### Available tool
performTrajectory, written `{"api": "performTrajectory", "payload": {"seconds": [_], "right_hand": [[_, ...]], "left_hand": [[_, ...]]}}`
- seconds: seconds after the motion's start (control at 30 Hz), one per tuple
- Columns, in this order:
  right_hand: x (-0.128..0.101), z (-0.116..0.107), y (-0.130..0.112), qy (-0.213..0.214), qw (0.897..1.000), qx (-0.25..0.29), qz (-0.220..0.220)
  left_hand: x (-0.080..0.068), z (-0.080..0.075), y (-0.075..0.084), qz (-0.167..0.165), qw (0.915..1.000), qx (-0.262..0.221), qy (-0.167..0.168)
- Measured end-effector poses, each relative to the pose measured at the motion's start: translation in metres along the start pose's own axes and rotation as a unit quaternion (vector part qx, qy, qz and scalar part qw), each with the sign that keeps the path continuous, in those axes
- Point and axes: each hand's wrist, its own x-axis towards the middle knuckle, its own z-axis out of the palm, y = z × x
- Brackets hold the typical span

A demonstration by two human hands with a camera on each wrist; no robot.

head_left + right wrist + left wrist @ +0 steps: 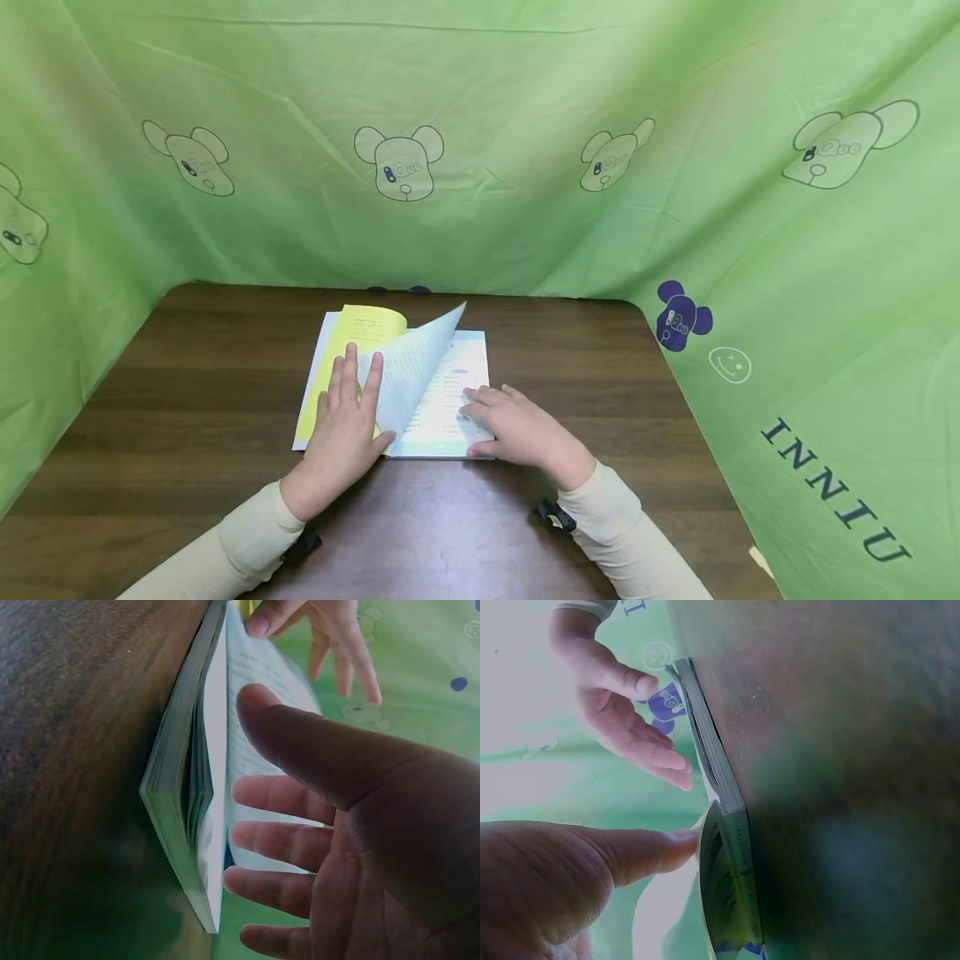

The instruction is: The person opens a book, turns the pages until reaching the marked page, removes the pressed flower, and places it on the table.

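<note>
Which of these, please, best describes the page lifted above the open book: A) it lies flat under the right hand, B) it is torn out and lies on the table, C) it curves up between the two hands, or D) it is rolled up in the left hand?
C: the lifted page arcs up from the open book, with the left hand flat on the yellow page and the right hand resting on the right-hand page.

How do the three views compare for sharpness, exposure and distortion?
Head view: evenly lit and sharp, with wide-angle bending of the green printed cloth backdrop. Left wrist view: rotated sideways, the dark brown wooden table soft and murky, the left hand blurred up close, background washed out. Right wrist view: also sideways, the right hand dim, the thin open paperback book fairly clear.
</note>
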Motion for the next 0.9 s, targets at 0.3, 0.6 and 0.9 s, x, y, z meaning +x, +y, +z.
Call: {"api": "performTrajectory", "payload": {"seconds": [0.3,0.6,0.9], "right_hand": [[0.0003,0.0052,0.0003,-0.017,1.000,0.000,0.008],[0.0006,0.0066,0.0004,-0.027,1.000,-0.001,0.013],[0.0003,0.0050,-0.0008,-0.032,0.999,0.000,0.012]], "left_hand": [[0.0014,-0.0032,0.0024,0.025,0.9996,0.005,-0.008],[-0.0005,-0.0061,0.0034,0.053,0.9961,0.003,-0.071],[-0.0006,-0.0060,0.0006,0.077,0.9933,0.001,-0.086]]}}
